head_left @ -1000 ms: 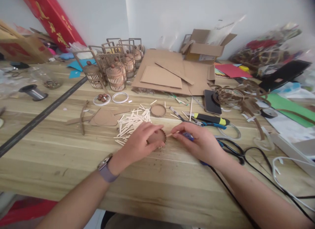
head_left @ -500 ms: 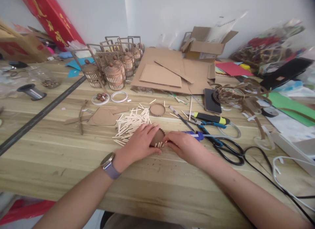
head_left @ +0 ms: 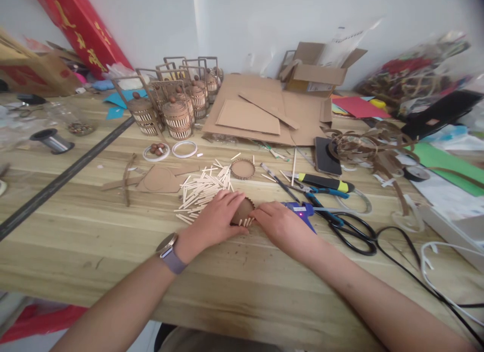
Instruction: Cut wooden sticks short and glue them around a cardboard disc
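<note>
My left hand [head_left: 217,213] is curled around a small round cardboard disc [head_left: 242,211] with a scalloped rim, holding it on the table. Several short pale wooden sticks [head_left: 245,222] stand along the disc's near edge. At the right end of that row, my right hand [head_left: 278,223] pinches a stick, whose lower part its fingers hide. Just beyond my left hand lies a loose pile of wooden sticks [head_left: 202,190]. A second rimmed disc [head_left: 242,168] rests behind the first. Beside my right hand is a blue glue gun [head_left: 304,211] with a small red light on.
Pliers [head_left: 321,193], a yellow-black utility knife [head_left: 325,181], black-handled scissors [head_left: 355,236] and a phone [head_left: 327,156] lie to the right. Cords run along the right side. Lidded stick baskets [head_left: 177,120] and cardboard sheets [head_left: 249,117] stand or lie at the back. Cardboard scraps [head_left: 161,178] are left.
My right hand has shifted very slightly down, and more of the glue gun shows behind it. My left hand still holds the disc. The whole view has moved a little.
</note>
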Motion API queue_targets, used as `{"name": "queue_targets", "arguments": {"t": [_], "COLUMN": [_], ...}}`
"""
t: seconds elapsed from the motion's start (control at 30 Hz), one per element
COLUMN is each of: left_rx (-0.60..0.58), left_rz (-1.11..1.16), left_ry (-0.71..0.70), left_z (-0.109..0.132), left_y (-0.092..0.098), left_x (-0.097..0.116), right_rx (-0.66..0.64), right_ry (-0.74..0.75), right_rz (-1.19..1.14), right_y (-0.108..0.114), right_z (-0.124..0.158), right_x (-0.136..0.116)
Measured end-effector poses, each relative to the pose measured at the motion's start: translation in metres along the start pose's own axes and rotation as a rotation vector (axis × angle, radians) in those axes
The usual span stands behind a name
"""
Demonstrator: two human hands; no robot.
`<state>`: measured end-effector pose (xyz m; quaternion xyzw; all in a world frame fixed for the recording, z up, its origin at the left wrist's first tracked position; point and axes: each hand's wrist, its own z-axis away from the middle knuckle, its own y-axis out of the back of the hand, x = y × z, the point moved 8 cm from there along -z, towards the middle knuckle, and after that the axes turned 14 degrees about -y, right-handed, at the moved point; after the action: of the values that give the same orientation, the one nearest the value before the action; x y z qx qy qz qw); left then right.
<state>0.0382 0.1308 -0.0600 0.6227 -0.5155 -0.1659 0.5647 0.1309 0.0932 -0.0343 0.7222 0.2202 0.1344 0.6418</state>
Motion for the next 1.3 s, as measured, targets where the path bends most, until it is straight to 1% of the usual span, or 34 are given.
{"name": "queue_targets", "arguments": {"t": [0.2,0.37,0.5,0.67,0.8,0.97,1.13,1.3], "left_rx": [0.015,0.005,-0.003,0.034,0.032,-0.001,-0.019,-0.005], "left_rz": [0.026,0.026,-0.004,-0.028,-0.039,-0.096,-0.105,-0.112], "left_ry": [-0.020,-0.026,-0.029,-0.054,-0.083,-0.094,-0.096,-0.084], "left_z": [-0.001,-0.003,-0.003,-0.002,-0.002,-0.002,-0.002,-0.001], "left_y": [-0.001,-0.001,-0.002,0.000,0.000,-0.002,-0.003,-0.002], "left_x": [0.001,0.002,0.006,0.012,0.015,0.015,0.014,0.015], "right_rx": [0.065,0.110,0.098,0.070,0.084,0.116,0.155,0.138], "right_ry": [0.057,0.074,0.070,0.051,0.044,0.038,0.048,0.049], "right_rz": [0.099,0.130,0.120,0.106,0.087,0.067,0.057,0.067], "right_y": [0.003,0.005,0.005,0.004,0.004,0.004,0.007,0.006], "right_z": [0.002,0.002,0.002,0.001,0.002,0.002,0.003,0.003], "right_x": [-0.009,-0.013,-0.012,-0.011,-0.011,-0.009,-0.010,-0.011]}}
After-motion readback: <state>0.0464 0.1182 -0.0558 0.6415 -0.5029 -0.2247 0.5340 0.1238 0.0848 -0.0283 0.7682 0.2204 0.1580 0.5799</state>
